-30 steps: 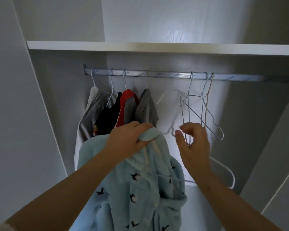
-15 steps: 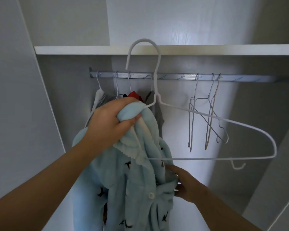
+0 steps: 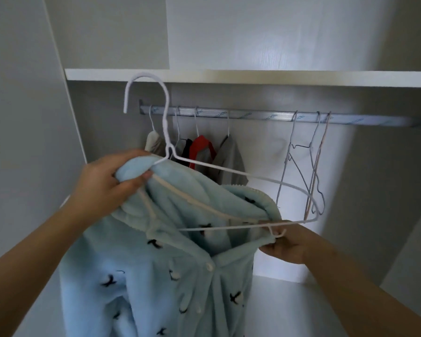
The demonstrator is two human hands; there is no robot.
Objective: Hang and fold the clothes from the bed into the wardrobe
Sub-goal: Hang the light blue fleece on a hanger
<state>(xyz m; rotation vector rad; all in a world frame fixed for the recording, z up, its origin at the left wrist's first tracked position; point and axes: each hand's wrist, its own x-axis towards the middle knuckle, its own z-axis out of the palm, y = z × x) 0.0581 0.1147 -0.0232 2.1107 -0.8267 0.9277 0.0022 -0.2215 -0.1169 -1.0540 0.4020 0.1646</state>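
- Blue fleece top (image 3: 156, 276) w/ white hanger (image 3: 165, 132) partly inside, held up before the wardrobe rail (image 3: 253, 116).
- My left hand (image 3: 107, 181) clenches collar + hanger neck.
- My right hand (image 3: 287, 244) pinches the top's other shoulder.

Head view, angled slightly upward, close before wardrobe rail (image 3: 253, 116), edges perhaps blurred

Pale-blue fleece top (image 3: 161, 276) w/ dark bird print, buttoned, hangs limp; white wire hanger (image 3: 229, 170) partly inside collar, tilted, hook up, off wardrobe rail (image 3: 265, 116).

garment (image 3: 156, 276) on hanger (image 3: 229, 171) before rail (image 3: 253, 116) | hung clothes (image 3: 204, 154) left | bare hangers (image 3: 306, 166) right | shelf (image 3: 277, 77) above
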